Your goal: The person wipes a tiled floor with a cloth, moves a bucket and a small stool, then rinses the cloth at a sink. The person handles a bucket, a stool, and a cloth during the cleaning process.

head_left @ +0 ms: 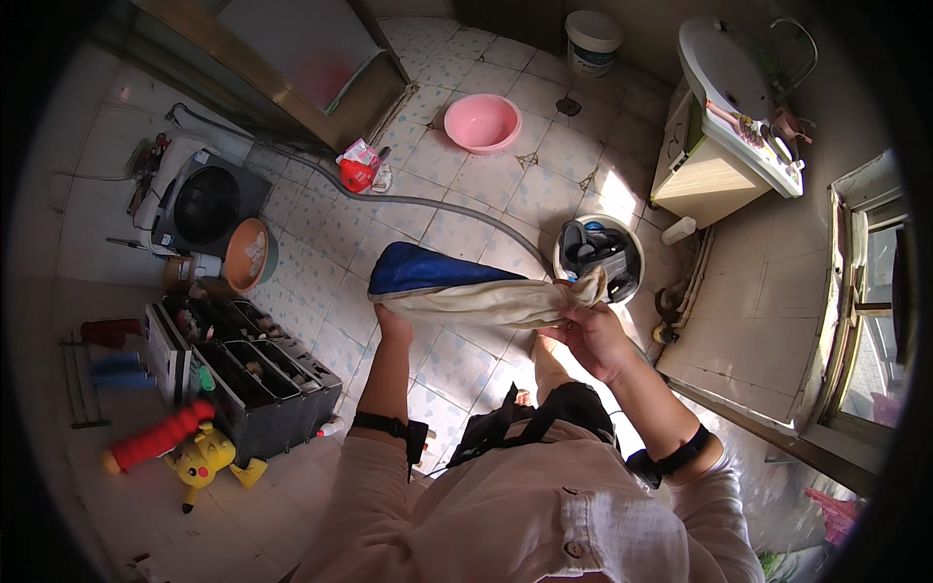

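Observation:
Stretched between my hands in front of my body is a long blue and cream fabric piece (474, 302). Its left part is blue and spread wide, while the cream part narrows to a bunched, twisted end on the right. My left hand (394, 324) grips the left end from below, and its fingers are hidden behind the fabric. With thumb and fingers, my right hand (587, 328) grasps the gathered cream end. Just beyond that hand stands a white bucket (639, 255) filled with dark items (601, 251), which I cannot identify clearly.
A grey hose (437, 205) crosses the tiled floor towards the bucket. Farther off sit a pink basin (483, 124) and a lidded white bucket (594, 44). A washbasin cabinet (711, 171) stands right. Leftward are a washing machine (208, 200), an orange basin (240, 255) and a black rack (270, 408).

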A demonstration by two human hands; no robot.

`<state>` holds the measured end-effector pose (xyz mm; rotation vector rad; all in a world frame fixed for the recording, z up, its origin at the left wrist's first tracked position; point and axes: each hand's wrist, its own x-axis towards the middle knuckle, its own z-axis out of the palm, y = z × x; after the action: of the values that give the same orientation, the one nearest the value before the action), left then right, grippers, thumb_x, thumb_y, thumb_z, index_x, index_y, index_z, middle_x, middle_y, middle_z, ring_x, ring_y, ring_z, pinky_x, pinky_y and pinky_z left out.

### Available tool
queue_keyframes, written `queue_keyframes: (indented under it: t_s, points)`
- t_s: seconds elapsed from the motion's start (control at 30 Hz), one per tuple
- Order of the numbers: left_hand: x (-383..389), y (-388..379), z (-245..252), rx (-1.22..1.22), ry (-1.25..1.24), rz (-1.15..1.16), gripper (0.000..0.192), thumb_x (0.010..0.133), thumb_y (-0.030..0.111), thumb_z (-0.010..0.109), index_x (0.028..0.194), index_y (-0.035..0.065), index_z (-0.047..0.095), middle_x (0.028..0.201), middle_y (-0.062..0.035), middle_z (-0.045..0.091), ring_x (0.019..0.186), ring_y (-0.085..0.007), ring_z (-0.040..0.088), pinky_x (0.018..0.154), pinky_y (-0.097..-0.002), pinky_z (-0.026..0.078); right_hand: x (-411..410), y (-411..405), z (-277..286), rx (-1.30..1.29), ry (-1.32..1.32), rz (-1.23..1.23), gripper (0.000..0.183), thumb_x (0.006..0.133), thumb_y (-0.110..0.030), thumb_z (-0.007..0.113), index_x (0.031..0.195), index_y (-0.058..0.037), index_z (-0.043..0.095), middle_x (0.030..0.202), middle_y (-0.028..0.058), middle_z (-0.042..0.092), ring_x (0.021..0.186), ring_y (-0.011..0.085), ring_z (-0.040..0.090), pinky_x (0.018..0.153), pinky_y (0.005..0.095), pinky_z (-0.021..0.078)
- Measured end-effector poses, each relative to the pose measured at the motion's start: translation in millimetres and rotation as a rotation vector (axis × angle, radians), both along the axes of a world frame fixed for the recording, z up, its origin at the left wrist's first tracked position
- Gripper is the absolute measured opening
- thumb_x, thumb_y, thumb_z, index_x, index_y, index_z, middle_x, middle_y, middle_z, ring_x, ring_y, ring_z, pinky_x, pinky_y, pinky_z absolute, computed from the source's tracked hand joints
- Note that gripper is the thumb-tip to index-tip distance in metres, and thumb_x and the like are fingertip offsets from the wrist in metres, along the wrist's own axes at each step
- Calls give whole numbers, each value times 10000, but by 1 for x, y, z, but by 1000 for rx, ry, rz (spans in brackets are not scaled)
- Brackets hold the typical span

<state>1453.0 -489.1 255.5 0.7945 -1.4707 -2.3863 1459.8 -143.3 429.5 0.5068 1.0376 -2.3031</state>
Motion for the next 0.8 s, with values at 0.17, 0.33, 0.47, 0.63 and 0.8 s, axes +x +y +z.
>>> queue_keyframes:
  t_s: [0.17, 0.33, 0.47, 0.63, 0.8]
  points:
    - [-54, -28, 82, -212, 30, -47, 459, 982, 275, 441, 1399, 103, 361, 1360, -75, 465, 1195, -203, 507, 1012, -359, 405, -89, 4, -58, 153, -195, 177, 633, 881, -69, 551, 1438, -19, 254, 1380, 159, 425, 1189, 302, 498, 941, 404, 442]
    - [-122, -13, 110, -315, 22, 118, 490, 990, 280, 414, 1431, 91, 312, 1396, -93, 424, 1200, -228, 505, 1022, -366, 402, -168, 18, -85, 274, 17, 344, 523, 906, -118, 545, 1375, -5, 344, 1340, 164, 467, 1155, 289, 528, 937, 397, 456]
    - [-176, -6, 123, -281, 50, 92, 512, 997, 307, 389, 1448, 90, 281, 1412, -98, 405, 1239, -239, 473, 1031, -369, 397, -226, 31, -99, 300, 23, 316, 380, 900, -146, 538, 1257, -25, 497, 1124, 120, 607, 980, 248, 607, 832, 356, 496]
    - [-272, -15, 132, -252, 68, -58, 487, 987, 270, 427, 1417, 64, 327, 1381, -106, 436, 1203, -228, 499, 1029, -354, 393, -287, 52, -110, 492, -26, 107, 290, 895, -133, 524, 1166, -37, 563, 1035, 92, 639, 922, 212, 607, 785, 345, 493]
    - [-395, -10, 130, -301, 57, -282, 425, 966, 146, 469, 1361, 11, 392, 1343, -96, 472, 1178, -183, 497, 1010, -320, 391, -317, 72, -106, 498, -179, -173, 264, 872, -139, 546, 1122, -62, 586, 1021, 78, 652, 901, 200, 631, 773, 330, 498]
